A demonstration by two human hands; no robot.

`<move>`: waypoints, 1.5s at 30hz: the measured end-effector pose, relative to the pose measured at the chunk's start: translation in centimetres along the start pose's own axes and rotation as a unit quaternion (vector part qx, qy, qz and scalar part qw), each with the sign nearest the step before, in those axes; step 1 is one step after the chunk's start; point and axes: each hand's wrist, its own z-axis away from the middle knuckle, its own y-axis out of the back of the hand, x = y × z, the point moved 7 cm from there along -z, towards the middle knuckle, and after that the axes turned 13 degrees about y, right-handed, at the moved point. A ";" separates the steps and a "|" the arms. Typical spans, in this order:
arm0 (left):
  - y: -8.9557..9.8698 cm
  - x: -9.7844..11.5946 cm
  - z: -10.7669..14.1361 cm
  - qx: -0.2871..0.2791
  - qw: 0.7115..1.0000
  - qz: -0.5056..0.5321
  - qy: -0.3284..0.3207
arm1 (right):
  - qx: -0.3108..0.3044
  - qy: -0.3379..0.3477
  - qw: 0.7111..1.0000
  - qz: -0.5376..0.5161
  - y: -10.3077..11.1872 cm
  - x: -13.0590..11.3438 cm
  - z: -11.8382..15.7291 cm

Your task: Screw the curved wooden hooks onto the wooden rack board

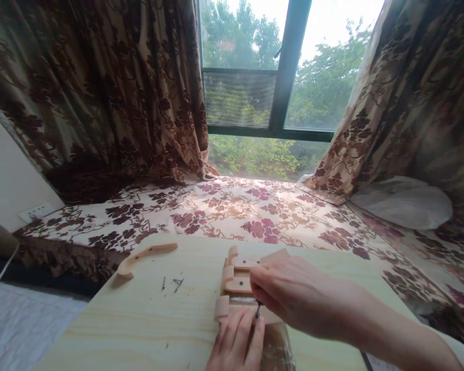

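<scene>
A pale wooden slatted piece (242, 285) with rounded slats, curved end blocks and dark screw holes lies at the front of the table. My left hand (237, 340) holds its nearest slat down, fingers stretched over the wood and thumb hidden. Closed in a fist above it, my right hand (280, 283) grips a tool with a thin dark metal shaft (259, 308). The shaft points down at the nearest slat beside my left index finger. My right fist hides the tool's handle and part of the slats. Clear plastic wrap (276, 348) shows under the near side.
Several small dark screws (178, 283) lie left of the slats on the light wooden table (112, 319). A curved wooden piece (147, 253) rests at the table's far left edge. Behind are a floral-covered window ledge (232, 211), curtains (170, 93) and a white plastic bag (406, 203).
</scene>
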 end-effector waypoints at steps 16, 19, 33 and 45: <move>1.6 0.2 -1.3 -0.043 0.997 0.059 0.021 | -0.031 -0.037 0.999 0.024 0.9 0.5 0.0; 1.5 0.2 -1.5 -0.062 0.996 0.060 0.025 | -0.040 -0.054 0.997 0.046 1.1 0.8 0.0; 1.9 0.5 -1.7 -0.112 0.989 0.088 0.038 | -0.030 -0.008 0.996 0.079 1.2 0.3 -0.1; 2.0 0.4 -1.8 -0.135 0.984 0.104 0.050 | -0.030 -0.002 0.998 0.055 1.0 0.4 0.2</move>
